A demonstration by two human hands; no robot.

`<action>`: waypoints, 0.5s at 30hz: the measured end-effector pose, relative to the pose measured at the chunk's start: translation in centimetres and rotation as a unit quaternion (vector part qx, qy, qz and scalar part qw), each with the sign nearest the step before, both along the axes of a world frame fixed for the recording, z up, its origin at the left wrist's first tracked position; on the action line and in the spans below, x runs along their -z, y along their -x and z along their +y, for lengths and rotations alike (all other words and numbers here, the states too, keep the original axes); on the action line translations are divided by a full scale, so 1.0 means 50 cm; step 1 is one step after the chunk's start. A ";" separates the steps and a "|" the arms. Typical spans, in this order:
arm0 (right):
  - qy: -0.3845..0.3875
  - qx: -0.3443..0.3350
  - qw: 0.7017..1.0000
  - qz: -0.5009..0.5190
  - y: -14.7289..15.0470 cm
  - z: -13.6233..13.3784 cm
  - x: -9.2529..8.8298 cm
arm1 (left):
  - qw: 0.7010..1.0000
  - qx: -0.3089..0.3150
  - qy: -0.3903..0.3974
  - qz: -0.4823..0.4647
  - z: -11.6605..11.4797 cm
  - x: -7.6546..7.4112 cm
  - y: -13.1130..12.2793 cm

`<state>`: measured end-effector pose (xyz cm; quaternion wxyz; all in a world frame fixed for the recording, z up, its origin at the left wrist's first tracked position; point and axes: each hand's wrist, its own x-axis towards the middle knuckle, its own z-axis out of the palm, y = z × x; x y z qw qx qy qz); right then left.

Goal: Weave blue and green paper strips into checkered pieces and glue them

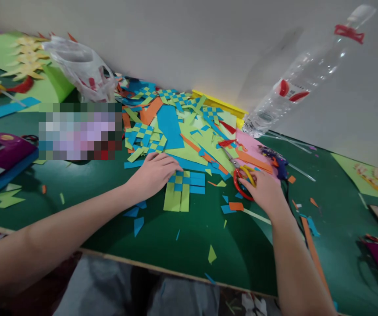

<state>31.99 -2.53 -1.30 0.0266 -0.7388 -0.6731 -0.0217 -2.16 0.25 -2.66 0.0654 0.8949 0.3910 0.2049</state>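
Head view: a small woven paper piece (183, 182) lies flat on the green bench (189, 239), its lime ends loose toward the person and its blue ends loose to the right. Two hands are apart. Over the woven piece's far left corner rests the left hand (154, 173), fingers bent down; whether its hidden thumb pinches the strips, I can't tell. Right of the piece, the right hand (263, 188) is clasped round the handles of the scissors (237, 165), blades pointing away. Beyond the piece sits a heap of paper (171, 125). To my eye, this calls for a light, flat left palm, so the strips don't skew, with rows nudged snug and square, and the blades kept well clear of those fingertips.
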 end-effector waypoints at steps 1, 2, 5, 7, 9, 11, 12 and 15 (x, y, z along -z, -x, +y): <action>-0.007 -0.004 1.000 0.005 -0.001 -0.002 -0.002 | 1.000 0.001 0.003 0.002 0.000 0.000 0.000; -0.014 -0.005 1.000 0.012 -0.001 -0.005 -0.005 | 1.000 0.001 0.005 0.004 0.000 0.000 0.000; -0.021 0.012 0.999 0.047 0.003 -0.016 -0.020 | 1.000 -0.001 0.004 0.005 0.001 0.001 0.001; -0.024 0.032 0.996 0.077 0.007 -0.023 -0.029 | 1.000 0.001 0.004 0.005 0.002 0.000 0.002; -0.044 0.043 0.992 0.108 0.011 -0.026 -0.035 | 1.000 0.005 0.007 0.006 0.003 0.000 0.003; -0.073 0.041 0.987 0.137 0.016 -0.026 -0.039 | 1.000 0.007 0.010 0.007 0.003 0.000 0.003; -0.084 0.032 0.984 0.154 0.018 -0.026 -0.040 | 1.000 0.006 0.012 0.008 0.004 -0.001 0.003; -0.104 -0.004 0.973 0.205 0.028 -0.023 -0.039 | 1.000 0.006 0.020 0.014 0.004 -0.003 0.002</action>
